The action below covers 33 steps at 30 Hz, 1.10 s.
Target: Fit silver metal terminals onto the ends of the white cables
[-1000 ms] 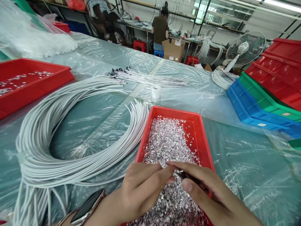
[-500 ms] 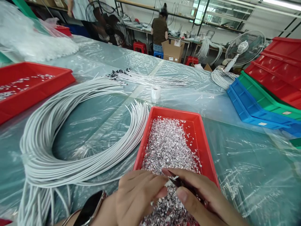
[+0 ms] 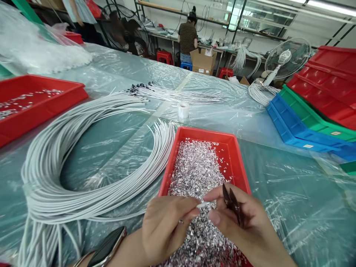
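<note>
My left hand (image 3: 169,226) is closed in a pinch on the white tip of a cable (image 3: 202,204), which pokes out past the thumb and forefinger. My right hand (image 3: 239,222) is wrapped round small dark snips (image 3: 233,202), their two pointed blades slightly apart and aimed upward. The right thumb and forefinger are beside the cable tip; whether they touch it, I cannot tell. Below both hands is a red tray (image 3: 244,167) heaped with small silvery foil bits (image 3: 197,170). A thick coil of white cables (image 3: 44,167) lies to the left of the tray.
Another red tray (image 3: 50,104) with scattered pieces stands at the left. Beyond the coil are a bundle of thin wires (image 3: 180,93) and a clear tape roll (image 3: 183,110). Stacked red, green and blue trays (image 3: 314,111) rise at the right. A person (image 3: 187,37) sits far back.
The snips have swung from the cable tip to an upright position inside my right hand. My right thumb and forefinger now flank the tip, while my left hand keeps its pinch.
</note>
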Motion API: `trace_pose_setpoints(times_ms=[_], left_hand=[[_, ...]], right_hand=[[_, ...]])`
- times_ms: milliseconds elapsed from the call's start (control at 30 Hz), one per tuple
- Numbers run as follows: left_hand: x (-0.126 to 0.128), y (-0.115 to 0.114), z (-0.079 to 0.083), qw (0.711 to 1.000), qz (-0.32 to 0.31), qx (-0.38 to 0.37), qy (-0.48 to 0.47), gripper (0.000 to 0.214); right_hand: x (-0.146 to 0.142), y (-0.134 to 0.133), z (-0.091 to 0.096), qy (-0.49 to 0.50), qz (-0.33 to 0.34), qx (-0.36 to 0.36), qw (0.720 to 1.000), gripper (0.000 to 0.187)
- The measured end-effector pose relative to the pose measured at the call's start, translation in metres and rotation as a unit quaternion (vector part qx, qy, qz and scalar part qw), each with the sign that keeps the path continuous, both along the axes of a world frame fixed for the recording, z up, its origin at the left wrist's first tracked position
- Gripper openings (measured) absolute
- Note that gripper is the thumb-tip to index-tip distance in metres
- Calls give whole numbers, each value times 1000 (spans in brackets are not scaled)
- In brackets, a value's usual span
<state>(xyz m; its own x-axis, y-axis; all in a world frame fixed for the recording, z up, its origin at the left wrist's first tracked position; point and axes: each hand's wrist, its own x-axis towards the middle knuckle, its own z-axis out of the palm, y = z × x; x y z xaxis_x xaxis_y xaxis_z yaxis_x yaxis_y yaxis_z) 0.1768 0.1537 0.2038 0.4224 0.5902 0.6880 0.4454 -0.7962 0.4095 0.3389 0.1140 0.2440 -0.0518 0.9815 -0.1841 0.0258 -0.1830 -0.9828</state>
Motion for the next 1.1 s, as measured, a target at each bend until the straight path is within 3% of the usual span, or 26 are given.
trace_pose_setpoints(times_ms=[133,400,600,933,1100], left_hand=[[1,3,3,999,-40,22,28,15],[-6,0,0,997,-61,18,54,13],[-8,0,-1,994,-82,26,62,13],[-1,2,-6,995,-78,36,45,14],[4,4,-5,997,-78,20,4,17]], right_hand=[[-1,1,2,22,-1,-28,999,3],[4,5,4,85,9,-113,990,16],[6,7,3,112,8,-121,986,18],[7,6,1,59,20,-115,991,14],[3,3,3,3,-5,-80,997,10]])
